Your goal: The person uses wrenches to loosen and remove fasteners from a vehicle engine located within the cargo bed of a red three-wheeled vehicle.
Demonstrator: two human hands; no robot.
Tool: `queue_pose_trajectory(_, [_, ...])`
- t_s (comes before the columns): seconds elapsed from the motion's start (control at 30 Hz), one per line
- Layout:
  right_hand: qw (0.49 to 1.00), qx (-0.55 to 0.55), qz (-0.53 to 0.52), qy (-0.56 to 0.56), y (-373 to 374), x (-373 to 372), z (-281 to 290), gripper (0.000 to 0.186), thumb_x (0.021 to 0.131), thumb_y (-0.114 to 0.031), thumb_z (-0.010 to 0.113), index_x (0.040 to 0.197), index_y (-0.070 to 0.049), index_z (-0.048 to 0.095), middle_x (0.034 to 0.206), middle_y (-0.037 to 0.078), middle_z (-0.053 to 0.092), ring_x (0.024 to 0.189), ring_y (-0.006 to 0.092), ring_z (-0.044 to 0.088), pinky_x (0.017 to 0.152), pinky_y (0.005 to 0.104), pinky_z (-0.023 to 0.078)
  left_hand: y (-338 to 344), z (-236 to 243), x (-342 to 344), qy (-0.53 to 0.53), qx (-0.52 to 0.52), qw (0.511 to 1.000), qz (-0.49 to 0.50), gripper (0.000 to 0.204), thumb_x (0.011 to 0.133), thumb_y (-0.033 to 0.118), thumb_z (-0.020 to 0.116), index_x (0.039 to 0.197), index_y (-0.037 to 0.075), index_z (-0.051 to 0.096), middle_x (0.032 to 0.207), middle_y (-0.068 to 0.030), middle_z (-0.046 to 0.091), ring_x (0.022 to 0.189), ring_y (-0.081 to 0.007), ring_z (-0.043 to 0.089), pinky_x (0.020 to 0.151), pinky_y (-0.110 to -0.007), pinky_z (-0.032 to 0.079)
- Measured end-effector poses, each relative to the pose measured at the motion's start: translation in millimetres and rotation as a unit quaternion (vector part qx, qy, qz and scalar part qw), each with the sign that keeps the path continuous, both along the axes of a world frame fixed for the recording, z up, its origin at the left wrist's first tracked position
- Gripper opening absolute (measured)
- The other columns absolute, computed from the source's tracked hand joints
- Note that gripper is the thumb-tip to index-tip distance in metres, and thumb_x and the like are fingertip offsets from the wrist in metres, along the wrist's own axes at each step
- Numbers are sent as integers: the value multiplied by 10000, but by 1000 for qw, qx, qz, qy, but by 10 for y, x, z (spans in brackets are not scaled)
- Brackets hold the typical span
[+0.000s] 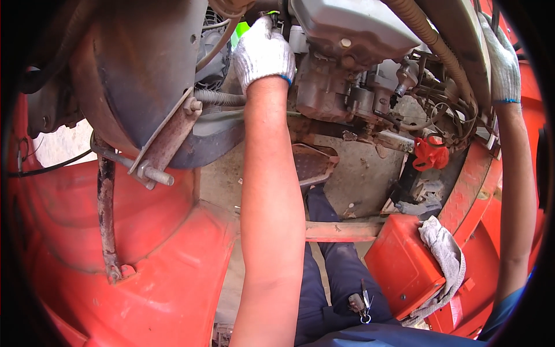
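Observation:
My left hand, in a white knit glove with a blue cuff edge, reaches far forward beside a grey engine. Its fingers are closed around a small dark piece that mostly hides behind them, and a bright green patch shows just past it. At the far right my right hand, gloved the same way, lies along the edge of a long grey cover. Those fingers are stretched out and partly apart. A ribbed hose runs between the engine and this cover.
On the left, a bolted metal bracket juts out above a red body panel. A red box with a grey rag over it stands by my legs. A red cloth hangs near bundled wires. Beneath the engine is a pedal-like plate.

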State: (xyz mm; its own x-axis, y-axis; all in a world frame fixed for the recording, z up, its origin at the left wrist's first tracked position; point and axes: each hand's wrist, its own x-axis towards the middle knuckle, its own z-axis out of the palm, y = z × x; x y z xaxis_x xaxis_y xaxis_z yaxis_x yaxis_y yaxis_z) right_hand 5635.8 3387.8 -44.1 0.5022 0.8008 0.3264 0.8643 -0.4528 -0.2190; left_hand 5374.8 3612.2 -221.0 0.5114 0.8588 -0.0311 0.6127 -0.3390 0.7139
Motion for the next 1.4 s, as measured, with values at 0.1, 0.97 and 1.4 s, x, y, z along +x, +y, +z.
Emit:
queue_pose_trajectory(0.1, [990,-40,56,-122,-73,196,-68,343,1054,-247,523,933,50,645,797,165,661,676,237,609,614,343,520,-36,-250,35,-83,69,994,-6,301,947,193,555,1135,23,718,1100,-215,714,1021,-403,669,895,-415,524])
queue_pose_trajectory(0.97, [994,26,53,-91,-140,-16,179,381,1080,-282,474,914,7,660,734,143,624,631,239,583,575,329,508,-244,-357,305,-254,-49,965,47,299,920,146,597,1171,30,711,1033,-210,737,933,-380,702,829,-412,529])
queue_pose_trajectory(1.4, [982,-69,82,-155,-110,223,-169,363,1083,-294,457,993,-5,657,765,140,637,610,233,582,546,301,497,199,125,66,195,14,971,-134,424,922,234,476,1276,120,680,1294,-190,657,1200,-394,614,1030,-461,496])
